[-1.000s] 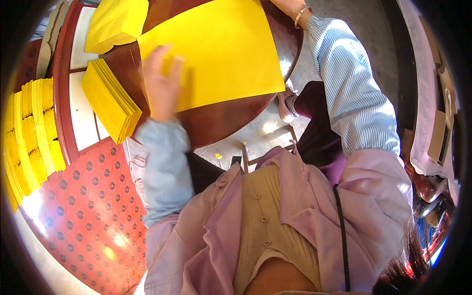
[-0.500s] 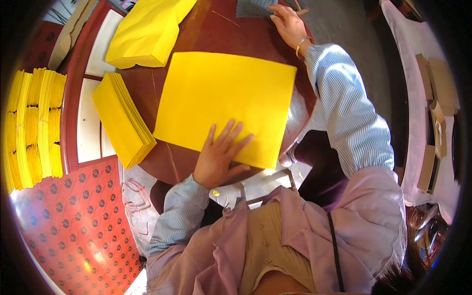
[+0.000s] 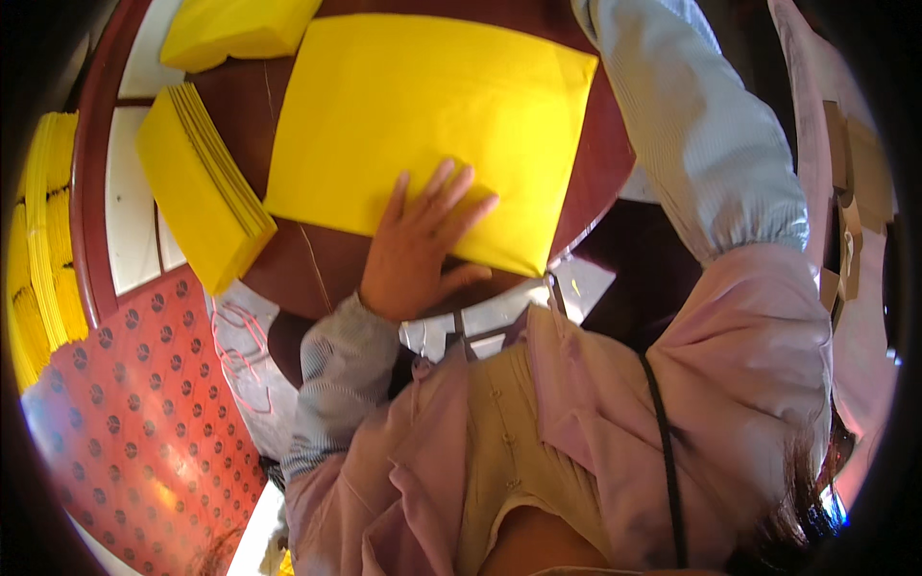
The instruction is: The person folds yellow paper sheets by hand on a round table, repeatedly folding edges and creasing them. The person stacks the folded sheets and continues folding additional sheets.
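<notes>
Your left hand (image 3: pixel 415 248) lies flat, with the fingers spread wide, on the near edge of the large yellow sheet (image 3: pixel 423 125); the grip is not closed on anything, it only presses the sheet down against the round dark-red table (image 3: pixel 317 269). The sheet lies in the middle of the table, and its near right corner comes out a little over the near edge of the table. Your right arm in the striped blue sleeve (image 3: pixel 701 125) reaches across the right side of the table toward the far edge, and the right hand is out of the picture, so I cannot tell how it is held. Near the left edge of the table rests a stack of folded yellow sheets (image 3: pixel 197 182), and another yellow pile (image 3: pixel 235 29) lies at the far left edge. Beyond the table on the left you can see more yellow stacks (image 3: pixel 38 259) and a red dotted surface (image 3: pixel 125 422). I think the main risk is that the sheet slides: it is thin and smooth, only one palm holds it, and the hanging corner gives it a way to slip off toward you. If you press unevenly, it can also wrinkle under your fingers. The stack near the left edge looks slightly fanned, so a push from your sleeve could scatter it.
</notes>
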`<state>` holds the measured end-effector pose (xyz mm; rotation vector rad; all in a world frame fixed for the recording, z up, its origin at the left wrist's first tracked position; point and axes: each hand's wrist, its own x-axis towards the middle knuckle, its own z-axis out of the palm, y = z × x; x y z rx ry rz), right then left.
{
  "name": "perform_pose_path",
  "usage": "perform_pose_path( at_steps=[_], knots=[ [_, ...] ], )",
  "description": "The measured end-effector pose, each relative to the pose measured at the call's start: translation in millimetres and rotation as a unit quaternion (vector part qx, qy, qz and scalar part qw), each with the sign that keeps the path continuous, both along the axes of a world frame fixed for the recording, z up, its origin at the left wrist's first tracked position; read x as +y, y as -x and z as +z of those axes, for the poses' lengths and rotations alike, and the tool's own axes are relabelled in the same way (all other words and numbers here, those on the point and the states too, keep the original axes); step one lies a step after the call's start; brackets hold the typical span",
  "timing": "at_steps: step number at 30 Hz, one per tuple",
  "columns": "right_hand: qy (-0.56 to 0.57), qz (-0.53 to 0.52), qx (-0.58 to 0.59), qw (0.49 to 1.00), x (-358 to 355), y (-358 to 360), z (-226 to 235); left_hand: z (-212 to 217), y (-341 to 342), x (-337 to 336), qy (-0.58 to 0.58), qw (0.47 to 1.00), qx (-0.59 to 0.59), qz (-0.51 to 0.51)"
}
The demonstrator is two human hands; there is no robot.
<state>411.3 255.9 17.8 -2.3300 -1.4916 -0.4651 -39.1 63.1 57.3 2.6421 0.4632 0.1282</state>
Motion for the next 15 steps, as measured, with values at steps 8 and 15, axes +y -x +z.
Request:
perform_pose_path(
  at_steps=[8,15],
  knots=[
    [-0.082,0.255,0.376,0.887,-222.7,110.5,21.9,-15.3,7.3,-9.4,-0.067,0.997,-0.040,-0.007],
    [-0.044,0.408,0.373,0.832,-348.7,207.9,36.8,-10.5,16.4,-21.4,-0.062,0.995,-0.080,0.005]
  ],
)
